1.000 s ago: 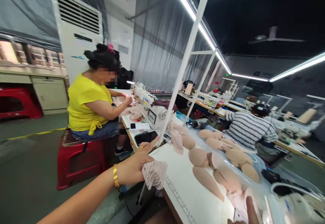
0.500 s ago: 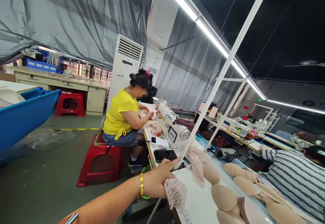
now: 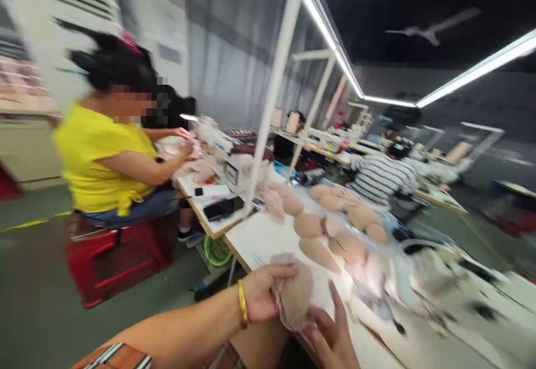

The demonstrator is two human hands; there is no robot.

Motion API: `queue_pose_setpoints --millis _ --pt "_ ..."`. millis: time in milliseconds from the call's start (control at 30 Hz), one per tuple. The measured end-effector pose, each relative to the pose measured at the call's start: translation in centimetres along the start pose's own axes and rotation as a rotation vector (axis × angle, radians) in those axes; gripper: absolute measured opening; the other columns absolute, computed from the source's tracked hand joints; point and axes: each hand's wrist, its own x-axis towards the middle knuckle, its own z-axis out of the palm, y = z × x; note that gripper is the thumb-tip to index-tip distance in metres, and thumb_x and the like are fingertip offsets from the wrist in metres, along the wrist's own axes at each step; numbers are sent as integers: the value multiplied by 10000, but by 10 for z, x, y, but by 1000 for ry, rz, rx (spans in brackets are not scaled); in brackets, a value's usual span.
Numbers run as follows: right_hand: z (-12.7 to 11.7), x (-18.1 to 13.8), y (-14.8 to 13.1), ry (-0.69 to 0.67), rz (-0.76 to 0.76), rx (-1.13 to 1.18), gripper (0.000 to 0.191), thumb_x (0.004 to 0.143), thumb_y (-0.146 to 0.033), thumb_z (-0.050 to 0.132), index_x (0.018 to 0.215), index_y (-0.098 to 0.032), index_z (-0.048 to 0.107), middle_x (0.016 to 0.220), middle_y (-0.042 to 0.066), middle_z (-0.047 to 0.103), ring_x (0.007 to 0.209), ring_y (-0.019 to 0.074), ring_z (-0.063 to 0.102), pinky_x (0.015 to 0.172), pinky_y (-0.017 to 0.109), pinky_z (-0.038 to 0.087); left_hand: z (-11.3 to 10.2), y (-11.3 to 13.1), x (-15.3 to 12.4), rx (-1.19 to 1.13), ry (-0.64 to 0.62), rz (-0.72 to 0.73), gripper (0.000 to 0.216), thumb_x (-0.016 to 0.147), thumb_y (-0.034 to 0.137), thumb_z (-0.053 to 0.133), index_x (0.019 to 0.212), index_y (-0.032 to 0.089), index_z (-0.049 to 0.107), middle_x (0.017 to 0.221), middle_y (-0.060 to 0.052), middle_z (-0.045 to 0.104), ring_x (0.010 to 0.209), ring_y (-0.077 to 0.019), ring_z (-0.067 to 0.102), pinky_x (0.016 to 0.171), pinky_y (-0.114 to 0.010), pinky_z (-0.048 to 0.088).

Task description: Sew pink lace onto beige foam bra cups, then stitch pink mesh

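pinching a lace-covered cup [image 3: 295, 297], long axis near upright: left hand [image 3: 260, 301] grip closed on its left edge; right hand [image 3: 333, 340] just below, fingers spread, touching.

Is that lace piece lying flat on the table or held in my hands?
Held. The left hand grips the lace piece by its side, and the right hand touches it from below.

A single view, worn on the person's head, faces forward and a little down along the white surface [image 3: 262, 236], which runs off to the lower right. The left hand [image 3: 262, 297] and right hand [image 3: 334, 340], both on a lace cup [image 3: 296, 296], lie close under the lens at the bottom edge. Everything is motion-blurred.
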Motion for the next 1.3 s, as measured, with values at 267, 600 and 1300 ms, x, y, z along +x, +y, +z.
queue_pose_setpoints --millis 267,600,1300 --pt "-45 -13 -2 245 74 182 1111 842 -440 864 1652 -278 122 783 -46 628 811 203 639 740 312 473 36 -5 51 102 191 -82 229 862 186 800 1074 171 712 1047 -93 782 898 -227 754 775 -319 607" --pt "-159 -17 -20 19 -523 -1208 172 1030 -161 535 1097 -248 668 970 45 712 881 213 606 786 346 463 76 -8 119 1625 -1267 222 39 777 188 773 787 206 740 1054 -55 772 995 -270 716 1009 -416 446" --pt "-209 13 -5 90 -348 -1319 427 917 24 483 1201 -235 670 1113 51 750 1040 239 639 782 350 498 90 -12 190 2129 -1287 456 91 750 129 745 716 208 715 1071 -31 738 765 -180 619 927 -417 359"
